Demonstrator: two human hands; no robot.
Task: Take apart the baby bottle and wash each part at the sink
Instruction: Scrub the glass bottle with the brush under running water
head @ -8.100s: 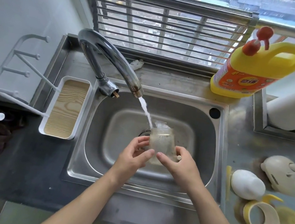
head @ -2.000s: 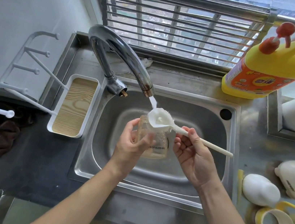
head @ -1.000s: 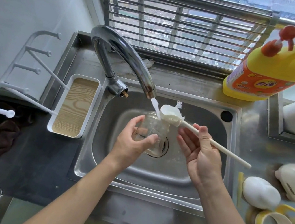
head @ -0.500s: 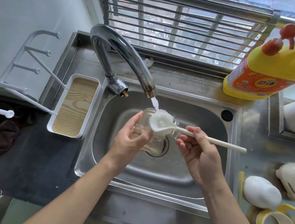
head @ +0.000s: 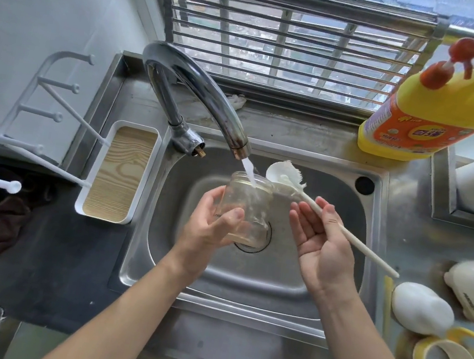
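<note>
Bottle body (head: pixel 245 208), gripped in the left hand (head: pixel 208 230), opens toward the tap (head: pixel 199 89); right hand (head: pixel 322 246) pinches the bottle brush (head: pixel 355 240), head just beside that mouth.

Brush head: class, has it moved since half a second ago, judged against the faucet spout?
Yes. The brush head has swung rightward, from beneath the faucet spout to beside it, outside the bottle mouth.

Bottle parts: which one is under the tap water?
The clear bottle body, held by the left hand over the sink; the white cap and yellow-handled collar lie on the counter.
</note>
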